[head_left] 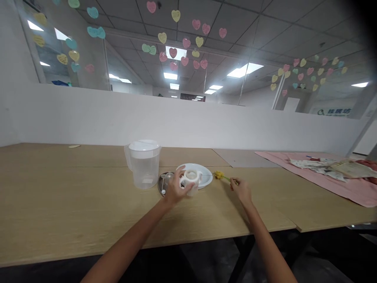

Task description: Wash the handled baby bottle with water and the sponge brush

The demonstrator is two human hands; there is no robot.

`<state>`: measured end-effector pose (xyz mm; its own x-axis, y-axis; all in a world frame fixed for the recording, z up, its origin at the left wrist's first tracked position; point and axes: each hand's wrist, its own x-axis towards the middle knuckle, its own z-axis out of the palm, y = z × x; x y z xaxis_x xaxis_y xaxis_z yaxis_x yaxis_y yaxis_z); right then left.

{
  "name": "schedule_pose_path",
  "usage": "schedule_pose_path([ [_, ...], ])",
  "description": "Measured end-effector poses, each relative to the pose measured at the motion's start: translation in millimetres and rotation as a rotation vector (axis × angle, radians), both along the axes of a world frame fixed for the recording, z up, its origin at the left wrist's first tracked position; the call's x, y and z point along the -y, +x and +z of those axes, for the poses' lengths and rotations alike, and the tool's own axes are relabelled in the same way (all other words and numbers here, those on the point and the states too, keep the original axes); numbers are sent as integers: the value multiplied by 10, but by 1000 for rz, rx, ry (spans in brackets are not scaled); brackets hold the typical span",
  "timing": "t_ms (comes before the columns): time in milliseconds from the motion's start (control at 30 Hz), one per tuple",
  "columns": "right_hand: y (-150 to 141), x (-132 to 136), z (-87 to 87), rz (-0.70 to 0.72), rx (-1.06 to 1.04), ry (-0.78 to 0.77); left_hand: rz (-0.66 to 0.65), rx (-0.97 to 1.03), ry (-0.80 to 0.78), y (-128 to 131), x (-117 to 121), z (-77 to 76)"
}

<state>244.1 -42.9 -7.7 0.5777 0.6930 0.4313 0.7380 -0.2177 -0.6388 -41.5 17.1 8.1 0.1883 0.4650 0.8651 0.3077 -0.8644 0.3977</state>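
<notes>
While the left hand [173,190] is clasping a small white ceramic cup [191,181] upright beside the white plate [203,175], the right hand [242,190] is pinching a yellow flower's [218,174] green stem, its grip narrow, the bloom pointing left along the wooden desk [73,196].

Your left hand [174,189] grips a small white cup [191,180] that looks like smooth, matt plastic or ceramic; which one is hard to tell. At its 9 o'clock stands a pitcher [143,164] of frosted, translucent plastic. Between them lies a shiny metal lid [163,183]. The plate [204,175] behind the cup is glossy white. Your right hand [241,190] pinches a thin green stem with a soft yellow flower [218,174]. The table [73,196] is matt, light wood-grain laminate. At 3 o'clock lies matt pink cloth [338,182] with crumpled paper [318,165] on it.
</notes>
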Motion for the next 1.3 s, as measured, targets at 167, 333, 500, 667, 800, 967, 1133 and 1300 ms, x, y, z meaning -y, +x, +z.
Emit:
schedule_pose_path([
  [167,-151,-33,-114,90,208,-343,-195,-167,-63,104,112,-212],
  [333,-275,-133,-28,3,254,-373,-253,-237,-176,71,102,-213],
  [500,-441,-397,170,6,114,-237,-211,-256,-250,63,76,-257],
  [667,-537,-697,281,88,167,-365,-191,-302,-271,59,94,-263],
  [800,-554,-834,346,91,114,-286,-82,-309,-116,-53,-22,-191],
  [967,-668,-1024,347,383,-186,-109,426,-269,-197,-327,-369,-128],
  [1133,-809,-1198,171,759,-602,42,675,-598,-358,-422,-503,-181],
  [1300,-834,-1266,48,754,-667,180,670,-731,-392,-365,-468,-222],
])
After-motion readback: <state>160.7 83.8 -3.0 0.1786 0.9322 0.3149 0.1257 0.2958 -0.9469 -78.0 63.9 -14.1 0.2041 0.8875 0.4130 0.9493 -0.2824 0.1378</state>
